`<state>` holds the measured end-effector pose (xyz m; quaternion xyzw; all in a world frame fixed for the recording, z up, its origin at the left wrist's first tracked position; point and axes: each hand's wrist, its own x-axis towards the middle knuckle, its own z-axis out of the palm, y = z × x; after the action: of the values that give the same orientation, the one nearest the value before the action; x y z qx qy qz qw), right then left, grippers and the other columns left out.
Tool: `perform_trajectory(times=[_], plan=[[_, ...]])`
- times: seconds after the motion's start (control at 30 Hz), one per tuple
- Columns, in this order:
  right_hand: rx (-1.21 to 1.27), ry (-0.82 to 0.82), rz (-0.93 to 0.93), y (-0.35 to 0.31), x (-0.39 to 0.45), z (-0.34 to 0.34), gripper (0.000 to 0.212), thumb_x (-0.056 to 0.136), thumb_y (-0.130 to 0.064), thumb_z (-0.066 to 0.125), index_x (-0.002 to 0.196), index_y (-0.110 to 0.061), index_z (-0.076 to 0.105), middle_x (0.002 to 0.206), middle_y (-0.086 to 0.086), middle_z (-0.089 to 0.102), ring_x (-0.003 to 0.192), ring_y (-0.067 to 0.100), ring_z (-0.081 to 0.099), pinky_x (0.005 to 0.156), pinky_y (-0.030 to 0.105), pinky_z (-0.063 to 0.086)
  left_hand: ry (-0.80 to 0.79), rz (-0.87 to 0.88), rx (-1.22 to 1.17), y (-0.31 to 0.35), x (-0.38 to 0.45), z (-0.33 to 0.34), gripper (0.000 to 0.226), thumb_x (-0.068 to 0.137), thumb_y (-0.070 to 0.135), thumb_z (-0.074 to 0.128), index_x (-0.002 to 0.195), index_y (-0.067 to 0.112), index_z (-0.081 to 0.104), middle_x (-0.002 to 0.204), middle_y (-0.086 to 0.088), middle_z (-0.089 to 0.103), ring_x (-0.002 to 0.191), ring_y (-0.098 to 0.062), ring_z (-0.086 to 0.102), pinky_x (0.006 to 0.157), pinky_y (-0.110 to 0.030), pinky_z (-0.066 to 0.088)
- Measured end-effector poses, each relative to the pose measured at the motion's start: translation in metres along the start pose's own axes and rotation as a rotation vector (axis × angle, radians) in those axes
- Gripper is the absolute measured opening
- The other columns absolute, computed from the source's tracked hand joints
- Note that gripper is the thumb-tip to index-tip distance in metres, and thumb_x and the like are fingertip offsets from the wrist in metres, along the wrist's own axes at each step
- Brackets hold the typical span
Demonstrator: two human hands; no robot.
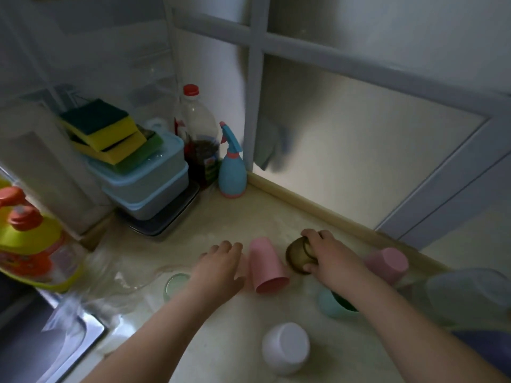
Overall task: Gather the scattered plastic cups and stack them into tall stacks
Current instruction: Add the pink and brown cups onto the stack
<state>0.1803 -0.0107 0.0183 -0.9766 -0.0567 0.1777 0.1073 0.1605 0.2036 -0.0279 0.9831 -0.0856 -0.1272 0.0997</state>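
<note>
I am watching my right hand (330, 254) closing around a brown cup (297, 254) on the countertop (237, 217), fingers over its top and thumb at its near side, while my left hand (221, 265) is lying spread and grasping nothing, touching a pink cup (266, 268) that is sitting upside down between the two hands. Other cups are lying scattered around them: a pale green cup (175, 284) beside my left wrist, a teal cup (333, 306) under my right forearm, a white cup (286, 348) nearest me, and a second pink cup (387, 264) upside down to the right.
</note>
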Motion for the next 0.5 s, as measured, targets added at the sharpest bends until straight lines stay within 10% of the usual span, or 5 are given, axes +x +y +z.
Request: perform_trajectory(times=[0.27,0.5], plan=[[0.078,0.115,-0.04,0.009,-0.049,-0.034,0.065,0.086,-0.03,0.06,0.138,-0.035,0.022,0.14,0.0,0.037,0.116,0.022,0.049,0.086,0.031,0.041,-0.065,-0.057,0.114,0.015,0.004,-0.007,0.052,0.081,0.03,0.059,0.125,0.016,0.036,0.121,-0.01,0.048,0.109,-0.029,0.05,0.082,-0.036,0.046],[0.097,0.26,-0.108,0.027,-0.11,-0.079,0.064,0.084,-0.035,0.061,0.135,-0.038,0.021,0.136,-0.005,0.038,0.112,0.019,0.05,0.093,0.041,0.047,0.237,0.067,0.141,0.081,-0.03,-0.099,0.059,0.077,0.045,0.06,0.127,0.025,0.035,0.125,-0.001,0.05,0.107,-0.021,0.053,0.08,-0.033,0.048]])
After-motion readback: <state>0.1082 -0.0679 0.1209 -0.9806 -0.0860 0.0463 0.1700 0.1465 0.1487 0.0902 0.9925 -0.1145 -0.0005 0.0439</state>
